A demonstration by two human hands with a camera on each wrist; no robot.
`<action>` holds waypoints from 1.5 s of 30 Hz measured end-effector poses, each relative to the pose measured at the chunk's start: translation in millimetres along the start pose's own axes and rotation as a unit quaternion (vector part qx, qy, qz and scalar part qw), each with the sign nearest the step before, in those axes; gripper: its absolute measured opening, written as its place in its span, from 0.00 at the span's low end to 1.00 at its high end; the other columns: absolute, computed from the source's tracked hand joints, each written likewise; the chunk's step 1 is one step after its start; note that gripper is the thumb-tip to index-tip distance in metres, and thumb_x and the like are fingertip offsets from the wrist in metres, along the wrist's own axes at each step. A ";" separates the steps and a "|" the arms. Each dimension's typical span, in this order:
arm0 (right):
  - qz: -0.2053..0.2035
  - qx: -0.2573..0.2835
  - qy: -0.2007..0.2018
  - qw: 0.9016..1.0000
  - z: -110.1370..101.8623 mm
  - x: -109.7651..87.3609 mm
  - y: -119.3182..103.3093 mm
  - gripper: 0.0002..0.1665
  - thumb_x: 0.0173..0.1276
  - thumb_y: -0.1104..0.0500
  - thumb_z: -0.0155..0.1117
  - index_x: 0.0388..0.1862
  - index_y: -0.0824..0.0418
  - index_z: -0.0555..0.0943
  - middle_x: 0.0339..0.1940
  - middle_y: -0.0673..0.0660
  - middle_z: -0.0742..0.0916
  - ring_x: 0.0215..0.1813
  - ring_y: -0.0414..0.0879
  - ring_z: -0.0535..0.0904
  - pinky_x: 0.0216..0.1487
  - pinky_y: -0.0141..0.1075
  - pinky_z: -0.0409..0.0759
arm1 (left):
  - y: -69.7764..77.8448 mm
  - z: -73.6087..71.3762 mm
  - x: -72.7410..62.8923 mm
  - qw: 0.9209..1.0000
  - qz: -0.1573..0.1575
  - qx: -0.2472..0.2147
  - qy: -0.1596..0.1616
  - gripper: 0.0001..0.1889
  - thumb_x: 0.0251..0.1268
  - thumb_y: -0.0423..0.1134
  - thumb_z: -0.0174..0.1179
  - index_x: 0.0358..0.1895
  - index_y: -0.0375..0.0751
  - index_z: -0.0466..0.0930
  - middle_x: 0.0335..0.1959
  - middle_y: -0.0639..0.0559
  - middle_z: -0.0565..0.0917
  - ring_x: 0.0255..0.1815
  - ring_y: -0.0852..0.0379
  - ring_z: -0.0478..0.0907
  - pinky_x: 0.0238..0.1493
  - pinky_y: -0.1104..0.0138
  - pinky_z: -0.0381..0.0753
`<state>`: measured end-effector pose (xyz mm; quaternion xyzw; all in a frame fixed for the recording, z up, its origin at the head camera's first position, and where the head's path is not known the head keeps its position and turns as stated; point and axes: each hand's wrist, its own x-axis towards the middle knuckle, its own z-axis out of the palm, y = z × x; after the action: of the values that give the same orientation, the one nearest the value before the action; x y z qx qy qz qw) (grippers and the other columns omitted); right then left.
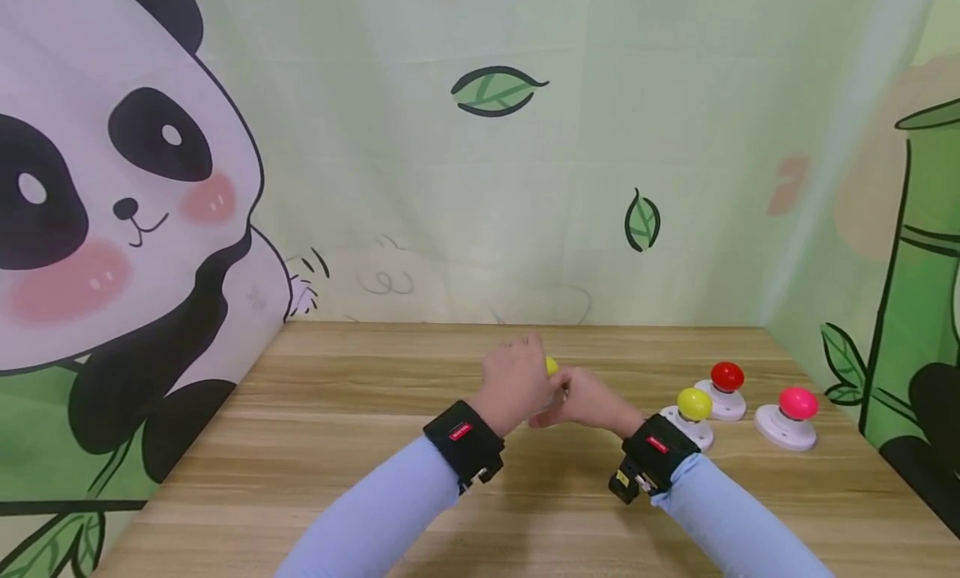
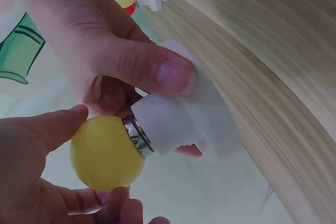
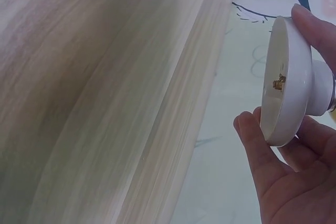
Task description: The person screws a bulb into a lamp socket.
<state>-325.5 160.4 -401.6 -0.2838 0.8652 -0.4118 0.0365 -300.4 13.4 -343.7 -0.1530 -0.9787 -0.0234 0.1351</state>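
Note:
Both hands meet over the middle of the table around one lamp. In the left wrist view, my left hand (image 1: 517,382) pinches a round yellow light bulb (image 2: 105,153) between thumb and fingertips. My right hand (image 1: 592,401) grips the white lamp holder (image 2: 210,116) at the bulb's metal end, thumb across its base. A silver ring of the bulb's metal collar (image 2: 138,136) shows at the holder's mouth. The right wrist view shows the underside of the round base (image 3: 289,82), tilted on edge, with brassy contacts inside. From the head, the hands hide most of the lamp.
To the right on the wooden table (image 1: 360,445) stand three upright lamps on white round bases: a yellow bulb (image 1: 694,404), a red bulb (image 1: 727,376) and a pink bulb (image 1: 798,403). The yellow one is close beside the right wrist. A printed panda curtain (image 1: 420,186) hangs behind the table.

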 end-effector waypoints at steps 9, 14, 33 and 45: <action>0.000 -0.006 -0.007 1.000 -1.0 -1.3 4.9 0.36 0.50 0.53 0.79 0.55 0.64 0.76 0.49 0.59 0.85 0.48 0.48 0.80 0.52 0.41 0.77 | -12.9 -11.2 3.0 0.980 0.117 -0.149 -0.066 0.17 0.59 0.33 0.65 0.53 0.43 0.79 0.45 0.48 0.81 0.42 0.54 0.78 0.39 0.65 0.80; -0.005 0.007 -0.012 1.000 -0.7 -0.3 6.8 0.35 0.50 0.54 0.79 0.55 0.65 0.76 0.50 0.59 0.84 0.49 0.48 0.80 0.52 0.42 0.77 | -15.1 -15.8 3.6 0.975 0.138 -0.156 -0.079 0.19 0.59 0.30 0.65 0.55 0.42 0.79 0.48 0.47 0.82 0.45 0.53 0.79 0.44 0.65 0.79; 0.007 0.008 0.012 1.000 3.4 -1.2 8.2 0.31 0.46 0.54 0.81 0.48 0.60 0.77 0.49 0.59 0.84 0.48 0.49 0.80 0.51 0.42 0.78 | -3.3 -1.0 -1.1 0.992 0.047 0.063 0.097 0.28 0.66 0.67 0.49 0.34 0.42 0.71 0.13 0.58 0.63 0.10 0.62 0.62 0.09 0.70 0.56; 0.020 0.000 0.012 1.000 3.7 -3.1 7.4 0.29 0.45 0.55 0.81 0.44 0.64 0.77 0.46 0.61 0.86 0.46 0.49 0.81 0.49 0.40 0.79 | -1.7 2.6 -2.1 0.993 0.052 0.079 0.068 0.25 0.66 0.65 0.52 0.32 0.44 0.72 0.13 0.59 0.60 0.10 0.63 0.58 0.10 0.70 0.52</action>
<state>-325.2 163.1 -410.0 -0.2619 0.8710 -0.4142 0.0344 -299.7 11.5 -346.8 -0.1908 -0.9566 0.0507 0.2145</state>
